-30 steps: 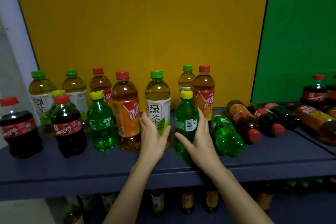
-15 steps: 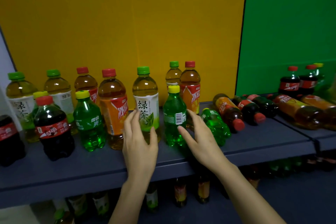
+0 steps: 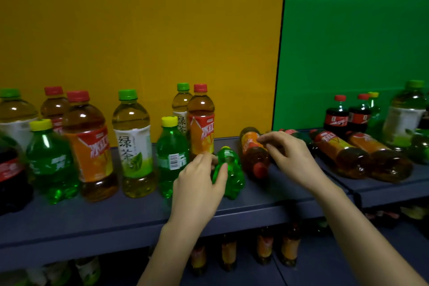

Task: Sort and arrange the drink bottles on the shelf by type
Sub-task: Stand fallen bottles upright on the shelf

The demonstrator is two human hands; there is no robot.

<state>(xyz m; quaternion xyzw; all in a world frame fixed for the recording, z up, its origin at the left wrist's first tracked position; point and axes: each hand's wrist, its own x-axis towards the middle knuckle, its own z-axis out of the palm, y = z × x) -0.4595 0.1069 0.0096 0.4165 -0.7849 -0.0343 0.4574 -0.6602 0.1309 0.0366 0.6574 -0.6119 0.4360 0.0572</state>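
The green bottle (image 3: 232, 177) lies on its side at the centre of the frame, on the shelf (image 3: 116, 218), its yellow cap pointing toward the back. The left hand (image 3: 199, 186) grasps it near the neck, thumb on one side and fingers on the other. Just right of it lies a red-capped tea bottle (image 3: 251, 158), cap toward the front. The right hand (image 3: 292, 158) is over it with fingers curled; I cannot tell whether they grip anything. Left of centre stand a green soda (image 3: 171, 153), a green tea (image 3: 134, 146) and an iced tea (image 3: 90, 146). More lying bottles (image 3: 348, 158) are at the right. Behind are a yellow panel (image 3: 139, 30) and a green panel (image 3: 348, 30).
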